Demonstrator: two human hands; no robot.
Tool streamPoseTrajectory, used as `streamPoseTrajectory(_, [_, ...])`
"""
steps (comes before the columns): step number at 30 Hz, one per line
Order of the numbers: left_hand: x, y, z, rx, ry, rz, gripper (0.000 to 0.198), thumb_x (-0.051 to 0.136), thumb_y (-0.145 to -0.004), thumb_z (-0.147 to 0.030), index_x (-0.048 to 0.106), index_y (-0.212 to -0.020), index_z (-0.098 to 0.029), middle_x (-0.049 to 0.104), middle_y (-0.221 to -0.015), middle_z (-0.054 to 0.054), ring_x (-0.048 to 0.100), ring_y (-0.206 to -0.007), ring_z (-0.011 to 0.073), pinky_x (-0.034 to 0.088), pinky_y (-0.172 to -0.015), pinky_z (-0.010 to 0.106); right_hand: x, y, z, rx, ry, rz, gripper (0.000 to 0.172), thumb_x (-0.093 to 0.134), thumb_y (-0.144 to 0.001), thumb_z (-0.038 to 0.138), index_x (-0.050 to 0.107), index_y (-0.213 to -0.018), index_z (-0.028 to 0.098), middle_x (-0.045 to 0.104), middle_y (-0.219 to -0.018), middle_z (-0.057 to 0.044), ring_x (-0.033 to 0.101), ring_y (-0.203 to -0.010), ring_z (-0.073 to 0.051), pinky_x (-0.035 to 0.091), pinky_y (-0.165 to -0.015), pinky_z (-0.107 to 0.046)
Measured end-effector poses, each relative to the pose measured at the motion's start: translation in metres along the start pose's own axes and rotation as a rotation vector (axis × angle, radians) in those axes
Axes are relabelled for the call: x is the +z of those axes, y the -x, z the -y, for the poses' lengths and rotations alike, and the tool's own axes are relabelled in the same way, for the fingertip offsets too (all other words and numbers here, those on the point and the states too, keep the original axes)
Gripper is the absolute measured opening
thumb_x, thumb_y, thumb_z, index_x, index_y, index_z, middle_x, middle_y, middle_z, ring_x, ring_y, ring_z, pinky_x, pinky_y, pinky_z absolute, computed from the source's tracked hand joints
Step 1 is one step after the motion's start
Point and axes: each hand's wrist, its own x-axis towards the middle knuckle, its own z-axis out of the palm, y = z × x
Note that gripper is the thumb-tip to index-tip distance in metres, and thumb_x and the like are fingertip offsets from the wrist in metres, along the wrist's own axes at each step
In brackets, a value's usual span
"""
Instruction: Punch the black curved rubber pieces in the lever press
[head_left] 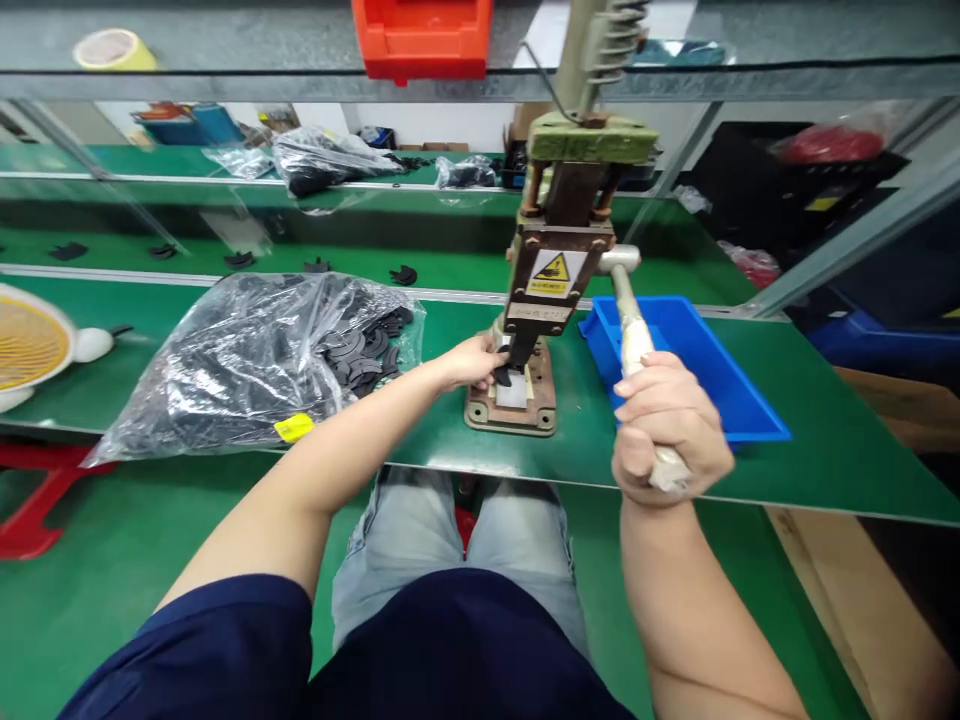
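My left hand (477,362) pinches a small black curved plastic part (502,376) under the ram of a hand press (541,290). The part sits over a pale plate on the press base (480,412). With its fingers wrapped round the taped grip, my right hand (669,425) holds the press lever (631,318), which slants down toward me from the press's right side. To the left lies a clear plastic bag (247,350) of similar black curved parts, spilling from its open mouth (364,350).
A blue bin (712,375) stands right of the press, beneath the lever. A fan (34,345) is at the far left. Black parts (403,275) lie spaced along the green strip behind. An orange bin (422,40) hangs overhead on the metal shelf.
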Motion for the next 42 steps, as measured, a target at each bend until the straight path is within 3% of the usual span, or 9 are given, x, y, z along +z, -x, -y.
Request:
streamPoseTrajectory(4, [-0.027,0.022,0.024,0.136,-0.027,0.063,0.021,0.069,-0.101,-0.039,0.066,-0.100,-0.019,0.077,-0.098,0.008,0.070,-0.072,0.0133,0.053,-0.062,0.024,0.000,0.003,-0.008,-0.016,-0.037,-0.024,0.025,0.075,-0.081,0.034,0.059,-0.063,0.027,0.064,-0.064,0.003,0.071,-0.068,-0.021,0.062,-0.091,-0.059])
streamPoseTrajectory(9, [-0.118,0.045,0.057,0.108,-0.813,-0.436,0.028,0.069,-0.098,-0.041,0.075,-0.117,-0.021,0.078,-0.118,0.011,0.073,-0.110,0.0272,0.056,-0.098,0.037,0.006,0.007,-0.013,-0.018,-0.062,-0.112,0.032,0.077,-0.080,0.040,0.057,-0.059,0.026,0.061,-0.059,0.004,0.069,-0.063,-0.020,0.062,-0.088,-0.058])
streamPoseTrajectory(11, [-0.153,0.048,0.064,0.039,-1.049,-0.550,0.039,0.068,-0.098,-0.045,0.073,-0.127,-0.019,0.073,-0.132,0.016,0.069,-0.123,0.0327,0.053,-0.107,0.042,0.008,0.007,-0.013,-0.020,-0.071,-0.129,0.035,0.078,-0.080,0.042,0.055,-0.058,0.026,0.060,-0.059,0.004,0.068,-0.063,-0.019,0.062,-0.088,-0.057])
streamPoseTrajectory(15, [-0.186,0.042,0.072,-0.072,-1.296,-0.442,0.056,0.067,-0.095,-0.051,0.068,-0.141,-0.018,0.064,-0.146,0.020,0.060,-0.138,0.0374,0.048,-0.116,0.045,0.008,0.006,-0.012,-0.031,-0.055,-0.101,0.033,0.076,-0.082,0.039,0.056,-0.061,0.025,0.060,-0.060,0.004,0.069,-0.065,-0.018,0.062,-0.089,-0.056])
streamPoseTrajectory(22, [-0.178,0.026,0.075,-0.119,-1.415,-0.380,0.055,0.055,-0.097,-0.038,0.068,-0.141,-0.007,0.067,-0.141,0.027,0.063,-0.134,0.0389,0.049,-0.113,0.043,0.004,0.003,-0.007,-0.033,-0.041,-0.058,0.031,0.073,-0.086,0.039,0.056,-0.064,0.025,0.061,-0.062,0.003,0.069,-0.067,-0.019,0.062,-0.091,-0.058])
streamPoseTrajectory(32, [-0.182,0.043,0.066,-0.016,-1.249,-0.543,0.044,0.056,-0.097,-0.026,0.070,-0.136,-0.010,0.073,-0.131,0.024,0.068,-0.127,0.0382,0.050,-0.112,0.044,0.011,0.004,-0.008,-0.051,-0.035,-0.130,0.036,0.073,-0.086,0.043,0.052,-0.064,0.025,0.055,-0.059,0.005,0.066,-0.064,-0.018,0.060,-0.088,-0.055])
streamPoseTrajectory(36, [-0.168,0.048,0.058,0.048,-0.836,-0.621,0.033,0.071,-0.094,-0.029,0.075,-0.125,-0.017,0.080,-0.115,0.014,0.075,-0.109,0.0315,0.055,-0.102,0.040,0.013,0.004,-0.010,-0.049,-0.043,-0.140,0.038,0.074,-0.086,0.043,0.050,-0.062,0.025,0.053,-0.058,0.005,0.066,-0.063,-0.018,0.060,-0.089,-0.055])
streamPoseTrajectory(40, [-0.117,0.046,0.050,0.091,-0.143,-0.348,0.019,0.080,-0.094,-0.034,0.073,-0.100,-0.017,0.079,-0.088,0.006,0.073,-0.071,0.0171,0.059,-0.075,0.031,0.018,0.004,-0.012,-0.056,-0.065,-0.210,0.045,0.075,-0.083,0.041,0.044,-0.057,0.023,0.051,-0.056,0.006,0.065,-0.061,-0.016,0.059,-0.088,-0.052])
streamPoseTrajectory(42, [-0.085,0.041,0.045,0.099,0.027,-0.229,0.023,0.082,-0.095,-0.033,0.066,-0.092,-0.017,0.077,-0.081,0.005,0.070,-0.063,0.0141,0.057,-0.066,0.027,0.020,0.003,-0.013,-0.080,-0.075,-0.235,0.046,0.076,-0.082,0.039,0.041,-0.056,0.022,0.048,-0.055,0.006,0.064,-0.060,-0.015,0.059,-0.088,-0.049])
